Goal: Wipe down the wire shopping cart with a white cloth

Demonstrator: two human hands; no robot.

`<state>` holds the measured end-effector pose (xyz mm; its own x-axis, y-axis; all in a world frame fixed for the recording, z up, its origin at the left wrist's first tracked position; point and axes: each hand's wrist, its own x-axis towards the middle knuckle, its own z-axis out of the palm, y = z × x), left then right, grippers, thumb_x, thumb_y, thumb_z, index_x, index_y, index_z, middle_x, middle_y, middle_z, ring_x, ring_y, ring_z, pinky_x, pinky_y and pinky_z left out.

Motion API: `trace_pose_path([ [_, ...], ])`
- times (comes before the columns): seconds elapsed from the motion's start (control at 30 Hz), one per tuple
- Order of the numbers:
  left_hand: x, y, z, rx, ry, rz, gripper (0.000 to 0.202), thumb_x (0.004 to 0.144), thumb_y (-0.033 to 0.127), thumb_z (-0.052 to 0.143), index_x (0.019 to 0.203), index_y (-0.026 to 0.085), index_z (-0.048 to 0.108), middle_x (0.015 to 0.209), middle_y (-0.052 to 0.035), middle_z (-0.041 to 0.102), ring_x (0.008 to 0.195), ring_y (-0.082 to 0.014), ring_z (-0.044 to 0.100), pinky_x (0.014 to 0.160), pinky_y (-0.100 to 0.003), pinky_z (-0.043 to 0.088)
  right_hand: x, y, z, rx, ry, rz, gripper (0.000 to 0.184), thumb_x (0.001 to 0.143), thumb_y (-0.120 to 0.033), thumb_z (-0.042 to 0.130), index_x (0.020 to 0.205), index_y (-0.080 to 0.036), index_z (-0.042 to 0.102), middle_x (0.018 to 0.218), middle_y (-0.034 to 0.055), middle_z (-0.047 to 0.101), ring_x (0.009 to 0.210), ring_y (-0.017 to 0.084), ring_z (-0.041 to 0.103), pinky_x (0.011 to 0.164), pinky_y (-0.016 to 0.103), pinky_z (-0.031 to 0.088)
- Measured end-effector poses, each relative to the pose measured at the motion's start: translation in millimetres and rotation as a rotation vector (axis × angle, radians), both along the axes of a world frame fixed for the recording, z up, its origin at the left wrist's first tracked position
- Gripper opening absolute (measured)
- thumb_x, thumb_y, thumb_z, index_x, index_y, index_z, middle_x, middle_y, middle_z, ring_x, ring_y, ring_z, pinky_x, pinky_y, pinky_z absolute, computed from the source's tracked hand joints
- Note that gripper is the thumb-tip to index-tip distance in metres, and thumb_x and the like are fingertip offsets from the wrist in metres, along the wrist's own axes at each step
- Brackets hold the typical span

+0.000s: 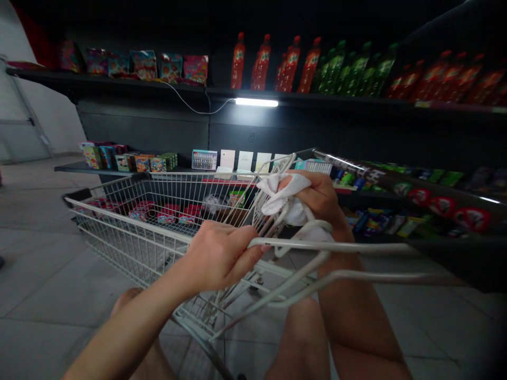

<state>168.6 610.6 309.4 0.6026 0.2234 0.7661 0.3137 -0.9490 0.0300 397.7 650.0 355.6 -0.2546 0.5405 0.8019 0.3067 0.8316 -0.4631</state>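
Observation:
A pale metal shopping cart [130, 224] stands right in front of me, its wire basket reaching away to the left. My left hand [224, 253] is wrapped round the cart's top side rail, thumb along the tube. Farther back, my right hand [317, 192] grips a crumpled white cloth [285, 195] and presses it against the wire frame near the handle end. Part of the cloth hangs below, between the tubes. The dark handlebar [420, 192], with round red and green stickers, slants across the right side. The fingers of my right hand are partly hidden by the cloth.
Dark shelves line the back, bearing red drink bottles [293, 66], green bottles [356, 68] and snack bags [144, 66]. Small boxes [129, 161] sit lower left. A lit tube lamp [256, 102] hangs under the upper shelf. My knees are close below the cart; grey tiles [35, 295] cover the floor.

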Motion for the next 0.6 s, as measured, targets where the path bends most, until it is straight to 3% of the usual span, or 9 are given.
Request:
trace_pose_path([
  [0.27, 9, 17, 1.7, 0.010, -0.053, -0.076, 0.031, 0.094, 0.028, 0.043, 0.065, 0.019, 0.041, 0.049, 0.0070, 0.036, 0.042, -0.0069, 0.035, 0.043, -0.025, 0.025, 9, 16, -5.3, -0.062, 0.069, -0.039, 0.016, 0.074, -0.024, 0.053, 0.061, -0.018, 0.062, 0.060, -0.0009, 0.053, 0.058, 0.011, 0.046, 0.054, 0.025, 0.035],
  [0.4, 6, 26, 2.5, -0.017, -0.083, -0.105, 0.029, 0.093, 0.024, 0.045, 0.064, 0.019, 0.043, 0.048, 0.0075, 0.037, 0.041, -0.0056, 0.037, 0.042, -0.022, 0.025, 8, 25, -3.3, -0.017, 0.042, -0.074, 0.016, 0.071, -0.022, 0.053, 0.056, -0.019, 0.059, 0.057, -0.0019, 0.050, 0.059, 0.012, 0.047, 0.057, 0.026, 0.037],
  [0.6, -5, 35, 5.1, -0.052, -0.116, -0.176, 0.033, 0.089, 0.035, 0.054, 0.062, 0.018, 0.045, 0.048, 0.0074, 0.041, 0.041, -0.0052, 0.039, 0.042, -0.021, 0.029, -1, 27, -1.4, 0.020, 0.027, -0.134, 0.017, 0.070, -0.022, 0.051, 0.055, -0.018, 0.058, 0.055, -0.0019, 0.050, 0.056, 0.011, 0.045, 0.054, 0.025, 0.033],
])
